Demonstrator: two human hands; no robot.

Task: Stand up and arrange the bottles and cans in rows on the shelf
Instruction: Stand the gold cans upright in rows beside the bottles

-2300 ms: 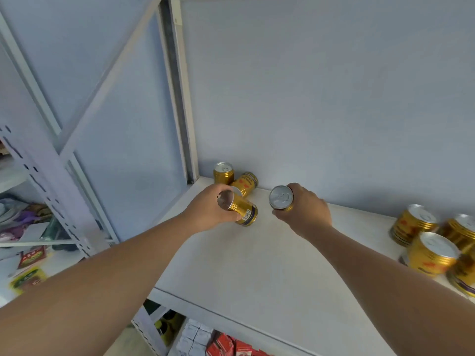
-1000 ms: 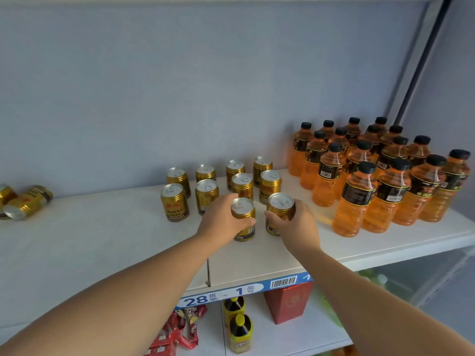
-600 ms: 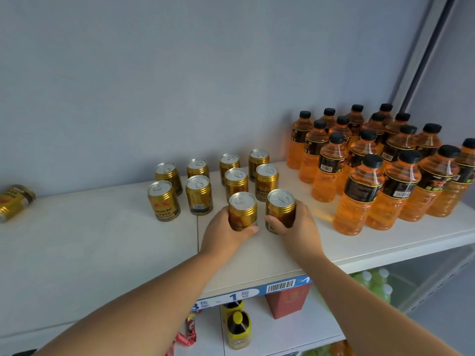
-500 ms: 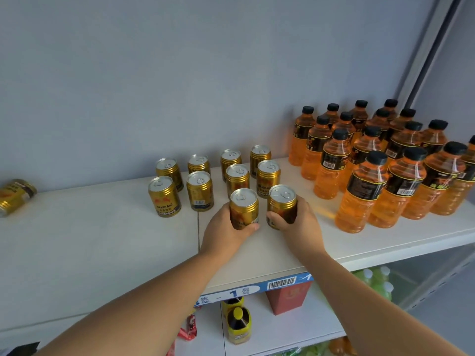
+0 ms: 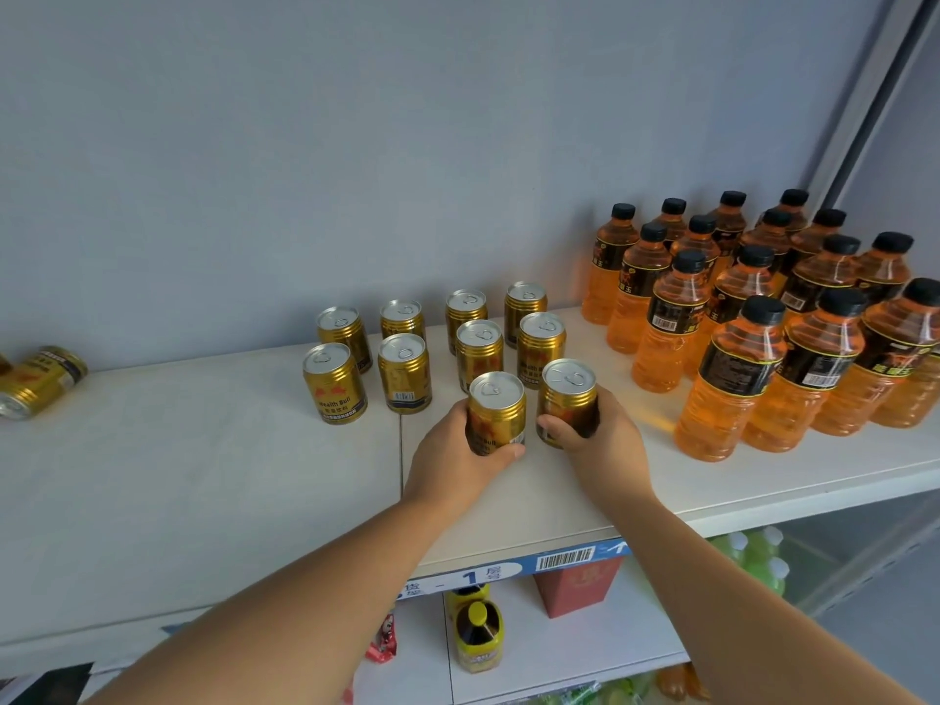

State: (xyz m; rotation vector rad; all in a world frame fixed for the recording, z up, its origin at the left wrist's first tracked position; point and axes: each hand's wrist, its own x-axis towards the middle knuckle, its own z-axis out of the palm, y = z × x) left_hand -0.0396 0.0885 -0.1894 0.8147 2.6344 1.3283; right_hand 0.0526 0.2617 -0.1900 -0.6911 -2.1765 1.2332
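I grip one gold can in each hand. My left hand [image 5: 452, 465] curls round the left can [image 5: 496, 412], and my right hand [image 5: 600, 440] wraps the right can [image 5: 567, 399]. Both are upright, side by side, near the shelf's [image 5: 203, 475] front edge about midway along it. My fingers hide their bases, so I cannot tell whether they have touched down.

Just behind them eight standing cans [image 5: 404, 374] make two rows of four running toward the back edge. My pair starts a third row in front of the two right-hand columns. I judge the can block over halfway done, since the two left-hand columns still need a front can.

Toward the shelf's left end, near the back edge, fallen cans [image 5: 43, 379] lie on their sides. I see at least two, and the frame cuts them off. Those are what's left to fetch.

At the right end the bottles [image 5: 732, 379] stand in close rows and look finished.

The cans are short, smooth metal cylinders with ridged shoulders, silver pull-tab lids and a glossy gold print. The bottles are clear ribbed plastic holding orange drink, with black caps and dark labels. The shelf is a flat, matte white board.
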